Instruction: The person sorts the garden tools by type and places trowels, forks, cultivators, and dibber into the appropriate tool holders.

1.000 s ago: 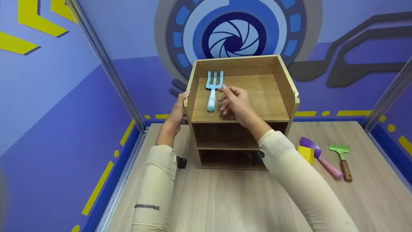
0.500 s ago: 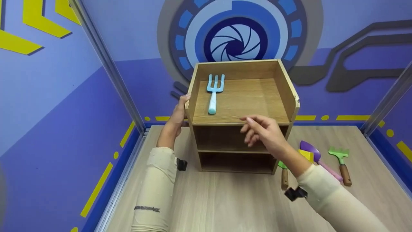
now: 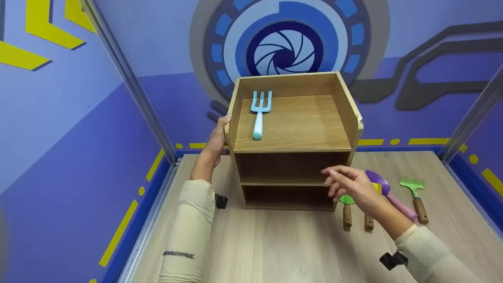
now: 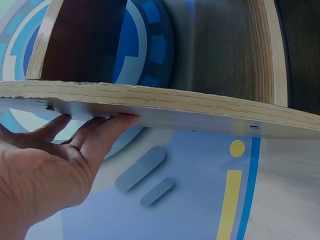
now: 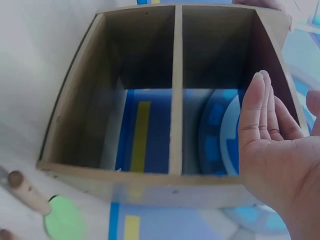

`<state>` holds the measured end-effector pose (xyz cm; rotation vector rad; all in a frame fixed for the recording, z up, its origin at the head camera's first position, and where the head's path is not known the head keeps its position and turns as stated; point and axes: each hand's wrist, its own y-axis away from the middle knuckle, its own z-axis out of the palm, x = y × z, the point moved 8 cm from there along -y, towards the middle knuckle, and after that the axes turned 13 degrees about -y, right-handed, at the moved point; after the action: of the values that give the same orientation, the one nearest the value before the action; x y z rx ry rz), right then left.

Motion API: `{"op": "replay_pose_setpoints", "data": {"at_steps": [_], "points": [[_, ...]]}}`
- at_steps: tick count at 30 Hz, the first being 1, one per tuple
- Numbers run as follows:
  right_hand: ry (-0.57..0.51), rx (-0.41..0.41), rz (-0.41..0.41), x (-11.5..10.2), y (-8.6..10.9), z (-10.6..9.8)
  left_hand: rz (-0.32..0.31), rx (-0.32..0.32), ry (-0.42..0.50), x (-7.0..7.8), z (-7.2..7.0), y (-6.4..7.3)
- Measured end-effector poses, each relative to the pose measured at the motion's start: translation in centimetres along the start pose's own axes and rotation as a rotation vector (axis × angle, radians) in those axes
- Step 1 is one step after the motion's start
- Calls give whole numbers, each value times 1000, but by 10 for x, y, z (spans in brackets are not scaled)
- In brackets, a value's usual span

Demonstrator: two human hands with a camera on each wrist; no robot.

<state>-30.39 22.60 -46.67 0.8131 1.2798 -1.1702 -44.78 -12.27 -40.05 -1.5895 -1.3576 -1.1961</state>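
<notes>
A small wooden shelf unit stands before the back wall. On its top board lies a light-blue hand fork, tines away from me, near the left side. My left hand presses its fingers against the outside of the left side panel; the left wrist view shows the fingers fairly straight there. My right hand hovers in front of the unit's lower right, fingers relaxed, holding nothing. Beneath it, a green-bladed trowel with a wooden handle is partly covered.
To the right of the unit lie a purple shovel with a pink handle, a green rake and a yellow piece. A second wooden handle shows below my right hand. Metal-framed walls bound the table.
My right hand has moved away from beside the hand fork, down and right to above the tools. The left hand stays at the shelf's side. The fork has stayed on the top board.
</notes>
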Motion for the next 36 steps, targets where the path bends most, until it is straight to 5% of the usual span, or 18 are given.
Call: {"op": "replay_pose_setpoints", "data": {"at_steps": [11,19,36], "points": [[27,155,64,31,37,-67,14,-10,-24,1,7,-1],[184,329,239,72,66,-136,16,0,-24,1,5,-1],[191,836,383,94,138,-247,-12,6,-17,2,0,1]]}}
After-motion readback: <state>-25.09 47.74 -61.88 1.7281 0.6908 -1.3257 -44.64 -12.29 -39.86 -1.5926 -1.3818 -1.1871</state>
